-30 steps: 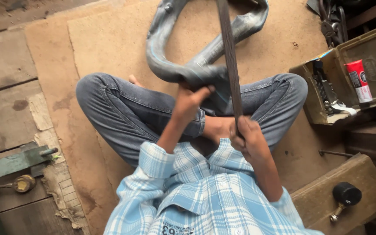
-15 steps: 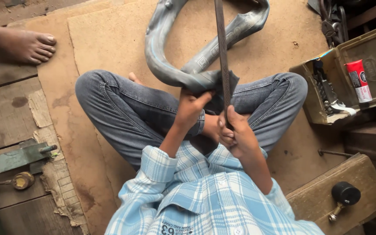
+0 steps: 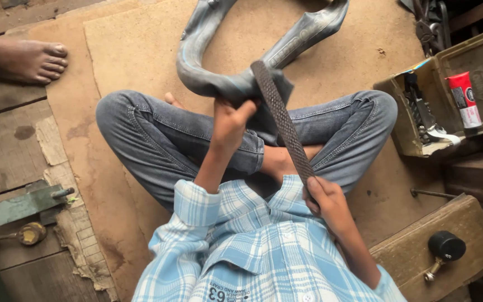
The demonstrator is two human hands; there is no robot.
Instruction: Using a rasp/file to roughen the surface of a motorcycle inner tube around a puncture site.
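I sit cross-legged in grey jeans and a blue checked shirt on a brown cardboard sheet. My left hand pinches a fold of a grey rubber inner tube over my knee; the rest of the tube loops away across the cardboard. My right hand grips the near end of a long dark rasp file. The file slants up to the left, and its tip lies on the held part of the tube beside my left hand.
Another person's bare foot rests at the far left. At right stands an open box with tools and a red tube. A wooden block carries a black knob. A green metal bar lies at left.
The file has been drawn back toward my body; its tip, which reached far past the tube, now rests on the tube. The other person's foot has come into view.
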